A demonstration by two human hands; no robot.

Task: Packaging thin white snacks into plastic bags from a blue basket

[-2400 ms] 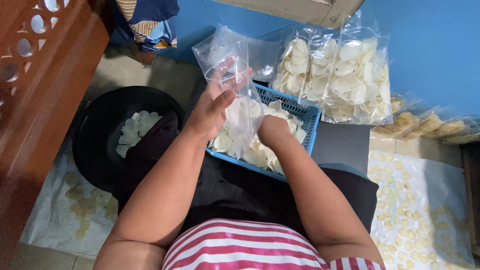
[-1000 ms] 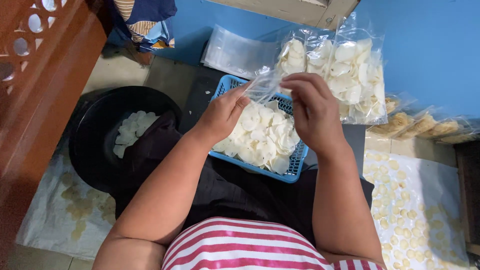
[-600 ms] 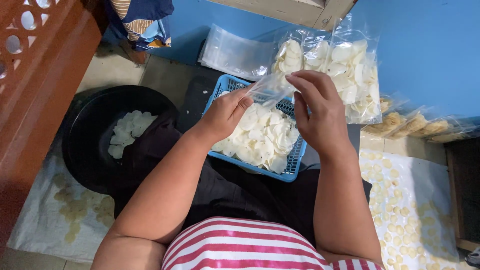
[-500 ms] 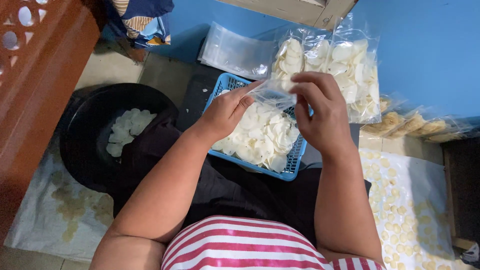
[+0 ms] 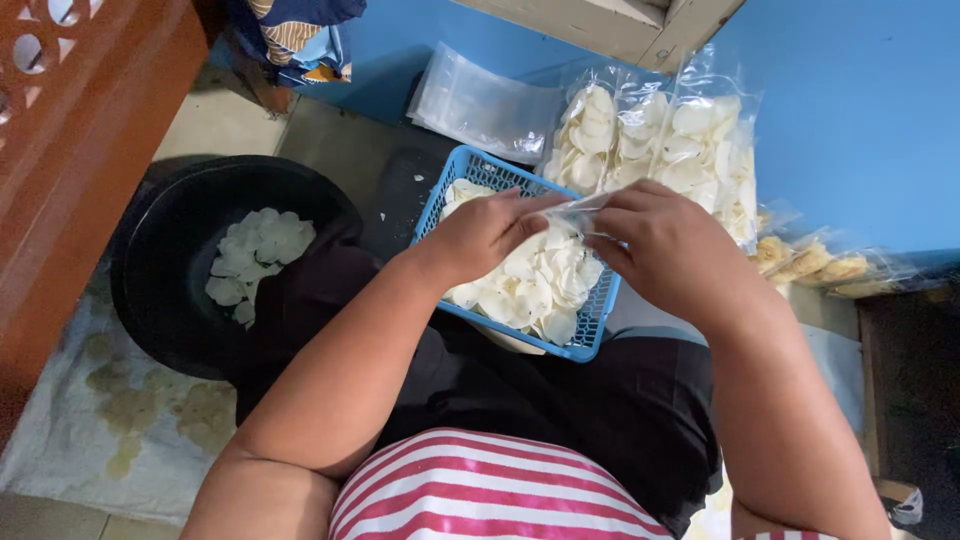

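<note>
Both hands, left hand (image 5: 480, 232) and right hand (image 5: 668, 250), pinch an empty clear plastic bag (image 5: 578, 212) over the half-full blue basket (image 5: 597, 318) of white crackers (image 5: 530, 280); filled bags (image 5: 655, 150) lean behind; unfilled yet.

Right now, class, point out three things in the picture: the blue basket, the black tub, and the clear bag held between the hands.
blue basket (image 5: 432, 205), head view, on its left mesh wall.
black tub (image 5: 170, 300), head view, on its bare dark inside.
clear bag (image 5: 580, 211), head view, on the crumpled plastic between the hands.
</note>
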